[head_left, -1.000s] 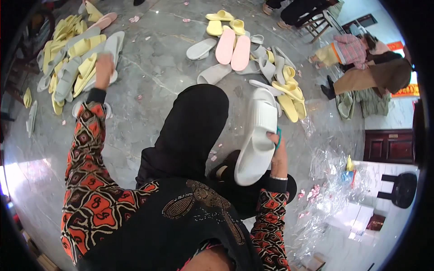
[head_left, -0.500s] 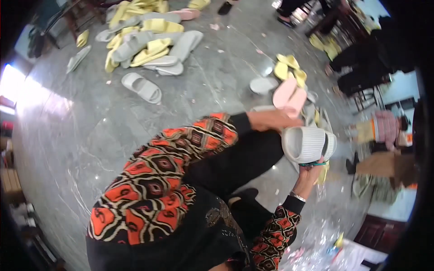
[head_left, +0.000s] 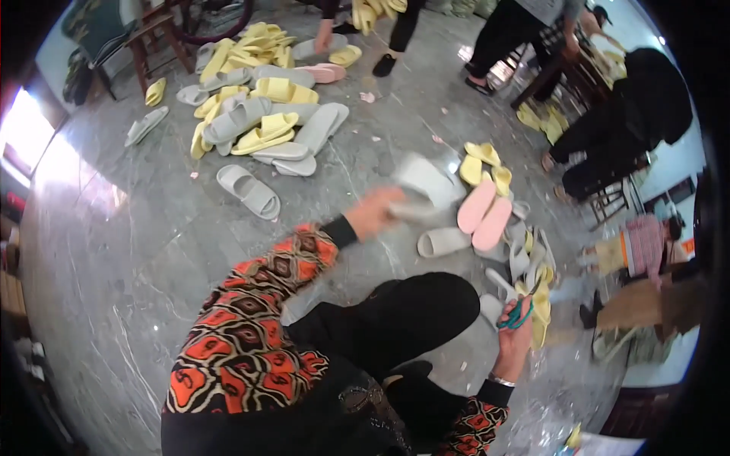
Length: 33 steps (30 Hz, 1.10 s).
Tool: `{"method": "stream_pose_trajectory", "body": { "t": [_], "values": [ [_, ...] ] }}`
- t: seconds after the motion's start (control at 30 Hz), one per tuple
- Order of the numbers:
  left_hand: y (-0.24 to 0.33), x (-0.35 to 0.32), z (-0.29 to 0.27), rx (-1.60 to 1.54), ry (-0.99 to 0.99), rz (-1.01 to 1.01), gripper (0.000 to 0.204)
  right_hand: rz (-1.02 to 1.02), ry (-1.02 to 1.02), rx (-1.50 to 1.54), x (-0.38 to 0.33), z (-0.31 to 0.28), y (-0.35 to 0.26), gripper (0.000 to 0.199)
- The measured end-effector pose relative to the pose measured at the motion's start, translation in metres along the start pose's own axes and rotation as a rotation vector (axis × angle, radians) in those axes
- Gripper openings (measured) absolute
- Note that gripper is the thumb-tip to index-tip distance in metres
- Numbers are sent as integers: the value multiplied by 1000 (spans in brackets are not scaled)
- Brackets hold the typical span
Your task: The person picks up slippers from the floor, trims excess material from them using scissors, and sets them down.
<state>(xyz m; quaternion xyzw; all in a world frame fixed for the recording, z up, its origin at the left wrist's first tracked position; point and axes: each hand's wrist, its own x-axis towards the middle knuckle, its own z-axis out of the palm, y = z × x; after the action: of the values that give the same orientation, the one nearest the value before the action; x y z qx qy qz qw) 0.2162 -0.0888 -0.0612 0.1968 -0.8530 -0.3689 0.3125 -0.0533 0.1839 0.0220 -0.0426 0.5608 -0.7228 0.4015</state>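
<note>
My left hand [head_left: 374, 213], reaching out over the floor, grips pale grey slide slippers [head_left: 427, 182]. They are smeared by motion, so I cannot tell whether it is one or a pair. Just below them a grey slipper [head_left: 443, 242] lies on the floor. My right hand [head_left: 515, 346] is closed around green-handled scissors [head_left: 517, 313], blades pointing up and away. Beside it lie yellow slippers [head_left: 541, 315] and several grey ones [head_left: 519, 258]. Two pink slippers [head_left: 493, 225] rest soles up just beyond, with yellow slippers [head_left: 471, 169] past them.
A large heap of yellow and grey slippers [head_left: 262, 91] covers the floor at the far left, with a loose grey slipper [head_left: 249, 191] nearer me. Co-workers stand around tables at the far right. Another person's hand [head_left: 325, 38] reaches to the heap. Clear plastic lies at lower right.
My left hand has swung left and away from my right hand, carrying the pale slippers off it. My right hand now holds only the scissors. A person has come to the heap.
</note>
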Motion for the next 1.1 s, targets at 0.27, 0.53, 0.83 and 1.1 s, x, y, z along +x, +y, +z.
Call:
{"method": "stream_pose_trajectory", "body": {
  "t": [0.27, 0.53, 0.83, 1.1],
  "values": [
    [-72, -6, -117, -961, 407, -803, 50, -32, 123, -27, -36, -160, -31, 16],
    [-175, -291, 65, -364, -993, -1259, 21, 132, 226, 153, -32, -193, -28, 17],
    [-162, -321, 105, -248, -1287, -1223, 22, 174, 307, 11, 30, -240, -15, 21],
    [-194, -251, 154, -201, -1345, -1138, 22, 286, 403, 27, 125, -300, 43, 22]
  ]
}}
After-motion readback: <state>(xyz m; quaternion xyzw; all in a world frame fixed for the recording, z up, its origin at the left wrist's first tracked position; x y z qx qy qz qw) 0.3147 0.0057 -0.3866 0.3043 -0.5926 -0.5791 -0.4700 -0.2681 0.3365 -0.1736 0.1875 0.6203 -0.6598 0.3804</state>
